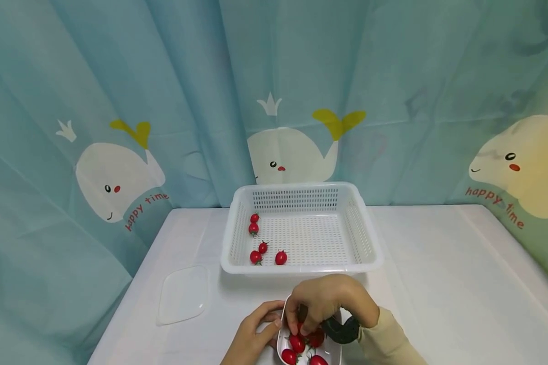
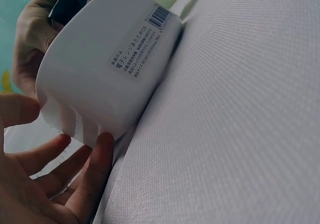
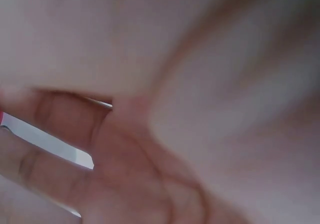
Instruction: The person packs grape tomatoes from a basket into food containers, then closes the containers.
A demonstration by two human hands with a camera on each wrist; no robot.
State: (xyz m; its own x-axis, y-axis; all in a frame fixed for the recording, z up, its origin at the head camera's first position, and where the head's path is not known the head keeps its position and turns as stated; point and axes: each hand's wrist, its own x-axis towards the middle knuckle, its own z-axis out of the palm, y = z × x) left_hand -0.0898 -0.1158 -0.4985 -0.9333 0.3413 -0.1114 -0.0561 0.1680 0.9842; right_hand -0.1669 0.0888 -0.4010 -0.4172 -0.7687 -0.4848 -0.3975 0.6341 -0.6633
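A small white container (image 1: 332,351) stands at the table's near edge with several red cherry tomatoes (image 1: 297,343) in it. My left hand (image 1: 255,329) holds its left side; in the left wrist view the fingertips and thumb lie around the outer wall of the container (image 2: 95,69). Reaching into the container from the right, my right hand (image 1: 321,301) pinches a cherry tomato (image 1: 300,327), mostly hidden by the fingers. The right wrist view shows mainly the blurred palm of the right hand (image 3: 135,169), with a sliver of red at the left edge.
Behind the container stands a white perforated basket (image 1: 301,269) with several cherry tomatoes (image 1: 280,257) on its left side. A translucent lid (image 1: 183,295) lies flat on the white table (image 1: 447,294) at the left. A blue whale-print curtain (image 1: 297,61) hangs behind the table.
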